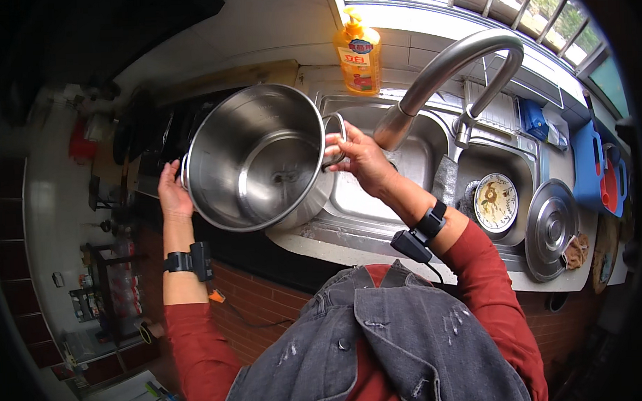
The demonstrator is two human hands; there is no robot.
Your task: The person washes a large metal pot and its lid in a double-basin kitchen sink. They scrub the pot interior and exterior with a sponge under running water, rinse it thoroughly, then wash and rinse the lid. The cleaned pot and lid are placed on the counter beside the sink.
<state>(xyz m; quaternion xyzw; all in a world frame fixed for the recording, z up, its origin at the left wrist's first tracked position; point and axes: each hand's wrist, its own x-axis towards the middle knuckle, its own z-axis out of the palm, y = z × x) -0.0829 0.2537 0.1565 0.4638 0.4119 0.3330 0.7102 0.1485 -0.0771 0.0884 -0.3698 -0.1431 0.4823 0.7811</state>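
Observation:
A deep stainless steel pot (233, 129) is tilted with its mouth towards me, between the stove side and the double sink. My right hand (364, 159) grips its right loop handle (341, 126). At the other side my left hand (176, 192) supports the left handle (184, 172), its fingers partly hidden behind. The pot's inside shows bare metal and a small dark mark at the bottom. Right of the pot lies the left sink basin (363, 193).
A curved metal faucet (453, 52) arches over the sink. Behind stands a yellow pump bottle (358, 58). A patterned bowl (496, 202) sits in the right basin. On the right counter are a metal lid (551, 229), a brown cloth (575, 251) and a blue plastic holder (587, 164).

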